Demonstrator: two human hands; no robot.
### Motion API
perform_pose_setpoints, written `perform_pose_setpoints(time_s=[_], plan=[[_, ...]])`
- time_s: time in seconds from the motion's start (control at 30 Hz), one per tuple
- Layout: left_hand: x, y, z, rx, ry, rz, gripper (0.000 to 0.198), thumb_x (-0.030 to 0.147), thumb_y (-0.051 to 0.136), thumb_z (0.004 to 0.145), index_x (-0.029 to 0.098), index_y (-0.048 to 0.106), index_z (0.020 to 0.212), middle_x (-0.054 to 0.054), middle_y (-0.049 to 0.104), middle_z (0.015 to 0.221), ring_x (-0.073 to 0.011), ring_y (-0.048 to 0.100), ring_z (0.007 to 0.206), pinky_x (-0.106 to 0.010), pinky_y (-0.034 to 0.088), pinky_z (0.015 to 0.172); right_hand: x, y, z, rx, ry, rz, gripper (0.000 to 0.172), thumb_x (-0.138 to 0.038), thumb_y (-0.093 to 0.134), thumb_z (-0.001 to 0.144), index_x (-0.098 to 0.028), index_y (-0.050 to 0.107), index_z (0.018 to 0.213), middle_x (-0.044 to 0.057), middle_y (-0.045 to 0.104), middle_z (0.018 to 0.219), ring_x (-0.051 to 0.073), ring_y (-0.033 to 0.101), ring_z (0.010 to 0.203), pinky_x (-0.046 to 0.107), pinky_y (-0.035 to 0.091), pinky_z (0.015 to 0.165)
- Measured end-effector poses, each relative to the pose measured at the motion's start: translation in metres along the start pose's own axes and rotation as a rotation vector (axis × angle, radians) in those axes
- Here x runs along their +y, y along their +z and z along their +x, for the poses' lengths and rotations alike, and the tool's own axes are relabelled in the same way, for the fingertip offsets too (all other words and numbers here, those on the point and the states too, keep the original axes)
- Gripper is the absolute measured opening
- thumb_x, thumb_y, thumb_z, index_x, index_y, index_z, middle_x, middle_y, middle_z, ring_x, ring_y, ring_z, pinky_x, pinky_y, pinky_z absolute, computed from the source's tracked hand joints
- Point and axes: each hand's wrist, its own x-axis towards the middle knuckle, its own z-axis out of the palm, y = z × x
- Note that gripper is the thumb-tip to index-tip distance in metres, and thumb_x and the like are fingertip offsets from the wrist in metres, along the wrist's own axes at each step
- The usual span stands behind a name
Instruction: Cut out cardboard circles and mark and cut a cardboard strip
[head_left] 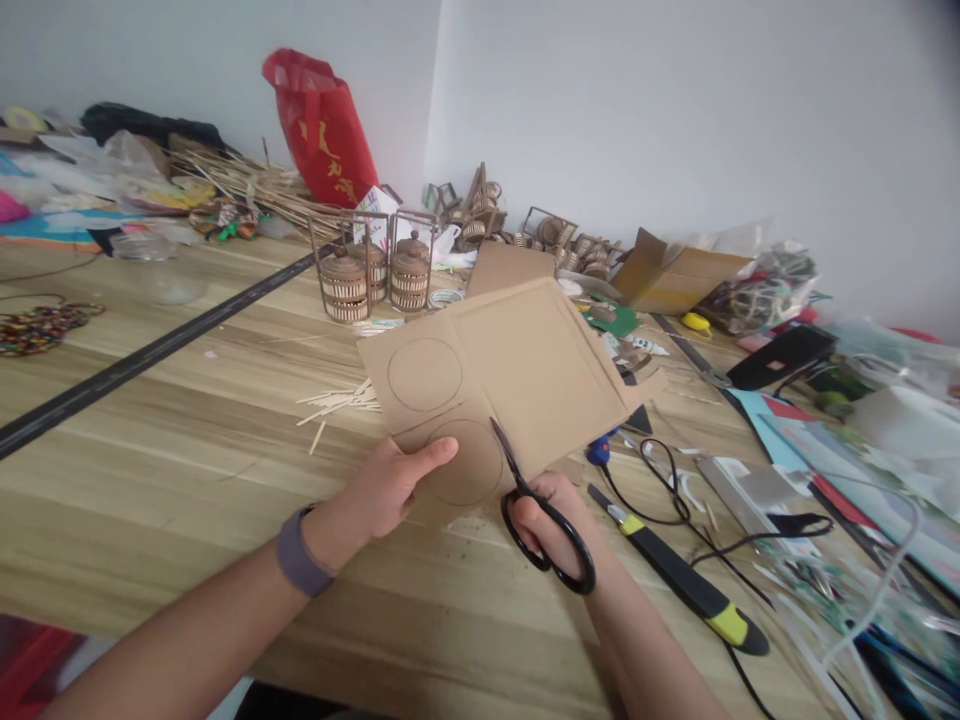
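My left hand [386, 485] grips a flat piece of brown cardboard [536, 370] by its near left edge, thumb on top and fingers hidden beneath. Two circles are drawn on the cardboard's left part; my thumb lies over the nearer one. Fingers through the black handles, my right hand [551, 525] holds a pair of scissors [512, 462]. Their blades lie at the cardboard, just right of the nearer circle, and look nearly closed. A short cut or line runs between the two circles.
Right of my hand lies a black and yellow utility knife [682, 580], near a black cable [667, 515]. Thin wooden sticks [341, 402] lie left of the cardboard. Small bamboo basket models [345, 285] stand behind it. A black strip [165, 345] crosses the table [187, 510]. A red bag [326, 135] stands farther back.
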Motion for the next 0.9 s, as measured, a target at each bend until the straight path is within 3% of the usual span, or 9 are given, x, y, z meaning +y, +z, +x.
perform_pose_setpoints(time_s=[0.13, 0.3, 0.47, 0.63, 0.73, 0.9], plan=[[0.006, 0.003, -0.002, -0.051, 0.013, 0.112, 0.031, 0.051, 0.078, 0.08, 0.027, 0.082, 0.1, -0.005, 0.076, 0.129, -0.0343, 0.056, 0.138, -0.043, 0.038, 0.122, -0.003, -0.002, 0.001, -0.026, -0.059, 0.035, 0.081, -0.098, 0.041, 0.076, -0.023, 0.042, 0.044, -0.001, 0.042, 0.04, 0.012, 0.038, 0.04, 0.03, 0.025, 0.044], [-0.007, 0.002, -0.002, -0.044, -0.009, 0.001, 0.047, 0.053, 0.075, 0.085, 0.025, 0.076, 0.123, -0.007, 0.075, 0.131, -0.0337, 0.056, 0.138, -0.046, 0.042, 0.119, 0.001, -0.005, 0.002, -0.124, -0.12, 0.14, 0.077, -0.093, 0.043, 0.081, -0.022, 0.049, 0.053, -0.001, 0.045, 0.048, 0.014, 0.044, 0.047, 0.03, 0.032, 0.05], [-0.012, -0.007, -0.001, -0.067, 0.018, 0.06, 0.043, 0.053, 0.076, 0.085, 0.025, 0.079, 0.117, -0.005, 0.071, 0.137, -0.0325, 0.053, 0.142, -0.042, 0.034, 0.125, 0.02, -0.005, 0.003, -0.091, -0.127, 0.232, 0.073, -0.094, 0.05, 0.076, -0.022, 0.055, 0.077, -0.001, 0.049, 0.067, 0.014, 0.041, 0.056, 0.028, 0.034, 0.051], [-0.017, -0.005, 0.0, -0.013, -0.091, -0.115, 0.051, 0.056, 0.078, 0.082, 0.021, 0.077, 0.12, -0.009, 0.074, 0.131, -0.0354, 0.059, 0.136, -0.047, 0.041, 0.12, 0.02, -0.007, 0.003, -0.063, -0.055, 0.172, 0.07, -0.087, 0.058, 0.079, -0.021, 0.047, 0.06, -0.006, 0.037, 0.049, 0.008, 0.029, 0.044, 0.026, 0.019, 0.045], [-0.015, 0.0, 0.0, 0.06, -0.125, -0.208, 0.055, 0.057, 0.08, 0.081, 0.021, 0.076, 0.122, -0.01, 0.075, 0.13, -0.0363, 0.063, 0.131, -0.049, 0.046, 0.115, 0.013, -0.007, 0.004, -0.026, -0.004, 0.127, 0.072, -0.088, 0.062, 0.075, -0.019, 0.052, 0.057, -0.004, 0.045, 0.045, 0.008, 0.037, 0.041, 0.024, 0.024, 0.043], [-0.008, 0.006, -0.002, 0.134, -0.098, -0.206, 0.061, 0.053, 0.083, 0.079, 0.019, 0.072, 0.129, -0.011, 0.076, 0.128, -0.0355, 0.059, 0.135, -0.048, 0.043, 0.119, 0.007, -0.006, 0.003, 0.021, 0.082, 0.095, 0.075, -0.092, 0.065, 0.065, -0.018, 0.056, 0.055, -0.003, 0.046, 0.042, 0.008, 0.041, 0.036, 0.022, 0.032, 0.038]])
